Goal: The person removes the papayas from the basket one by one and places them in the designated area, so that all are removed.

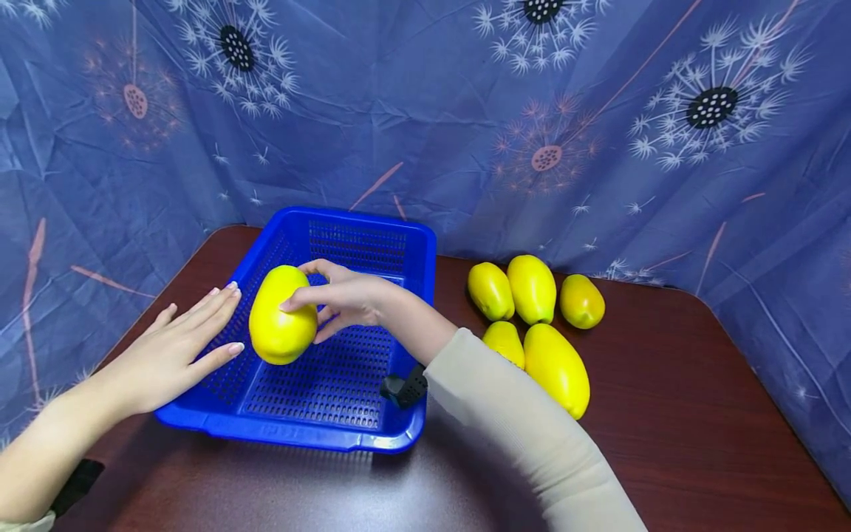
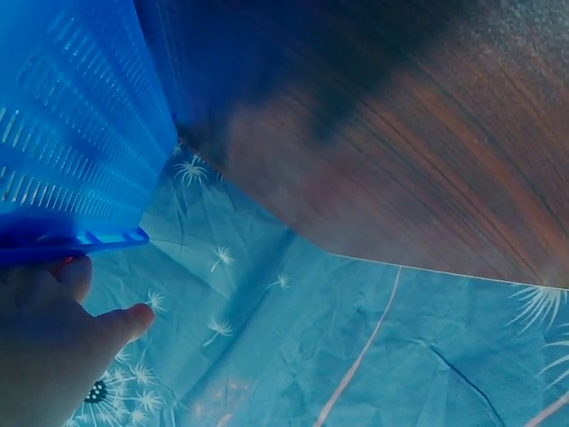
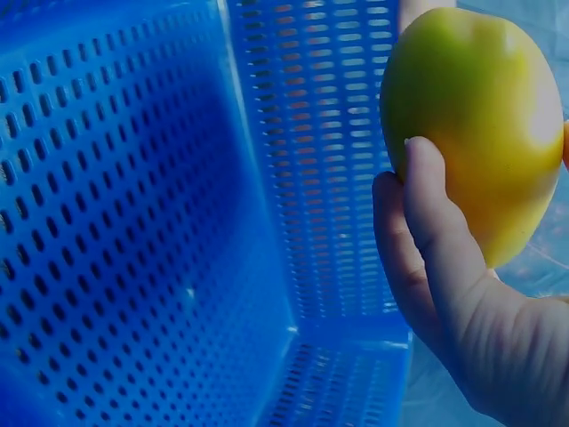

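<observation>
A smooth yellow mango (image 1: 282, 316) is held above the left part of a blue plastic basket (image 1: 279, 431). My right hand (image 1: 352, 297) grips it from the right, the thumb on its near side. In the right wrist view the mango (image 3: 480, 124) shows a greenish patch, and the slotted basket wall (image 3: 329, 178) stands beside it. With straight fingers, my left hand (image 1: 176, 347) rests at the basket's left rim. The left wrist view shows that hand (image 2: 53, 329) beside the rim, mostly cut off by the frame. The mango and right forearm hide part of the basket floor.
Right of the basket, several yellow mangoes (image 1: 555, 369) lie on the dark brown table (image 1: 685, 399), one partly behind my right sleeve (image 1: 525, 436). A blue dandelion-print curtain (image 1: 425, 111) hangs behind the table.
</observation>
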`<state>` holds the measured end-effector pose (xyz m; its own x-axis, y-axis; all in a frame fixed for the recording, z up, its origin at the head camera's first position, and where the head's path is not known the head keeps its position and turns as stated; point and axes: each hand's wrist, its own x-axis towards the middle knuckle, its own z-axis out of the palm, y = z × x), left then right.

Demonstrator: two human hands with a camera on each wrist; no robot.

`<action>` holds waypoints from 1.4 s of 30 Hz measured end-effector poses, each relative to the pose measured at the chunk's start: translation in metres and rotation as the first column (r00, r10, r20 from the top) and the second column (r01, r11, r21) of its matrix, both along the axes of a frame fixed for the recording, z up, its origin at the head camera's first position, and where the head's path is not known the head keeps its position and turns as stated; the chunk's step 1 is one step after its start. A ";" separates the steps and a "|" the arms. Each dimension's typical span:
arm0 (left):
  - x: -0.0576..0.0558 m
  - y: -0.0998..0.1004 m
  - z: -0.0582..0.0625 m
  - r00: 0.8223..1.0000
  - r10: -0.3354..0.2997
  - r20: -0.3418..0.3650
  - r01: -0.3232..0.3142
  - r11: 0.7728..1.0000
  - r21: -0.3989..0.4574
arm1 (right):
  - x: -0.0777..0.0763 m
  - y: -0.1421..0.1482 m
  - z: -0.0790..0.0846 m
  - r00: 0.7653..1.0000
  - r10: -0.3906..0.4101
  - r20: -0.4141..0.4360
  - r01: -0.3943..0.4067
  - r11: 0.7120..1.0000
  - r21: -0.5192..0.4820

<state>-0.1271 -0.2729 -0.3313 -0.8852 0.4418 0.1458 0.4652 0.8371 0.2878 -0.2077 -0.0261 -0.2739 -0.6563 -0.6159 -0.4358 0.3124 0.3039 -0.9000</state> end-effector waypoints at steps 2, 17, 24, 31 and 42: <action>0.000 0.000 0.000 1.000 0.001 0.004 -0.001 1.000 -0.001 | 0.000 0.003 0.004 1.000 -0.016 -0.011 0.016 1.000 -0.016; 0.001 0.001 0.000 1.000 -0.001 -0.009 0.001 1.000 0.007 | -0.002 0.039 0.030 0.996 -0.069 -0.059 0.061 0.990 -0.128; 0.002 0.001 0.000 1.000 -0.005 -0.012 0.005 1.000 0.017 | 0.000 0.056 0.037 0.993 -0.094 -0.064 0.083 0.983 -0.161; 0.002 0.002 -0.001 1.000 -0.009 -0.019 0.009 1.000 0.027 | 0.002 0.073 0.043 0.993 -0.102 -0.066 0.088 0.978 -0.191; 0.002 0.001 -0.001 1.000 -0.010 -0.014 0.011 1.000 0.028 | 0.004 0.107 0.059 0.991 -0.111 -0.081 0.088 0.966 -0.243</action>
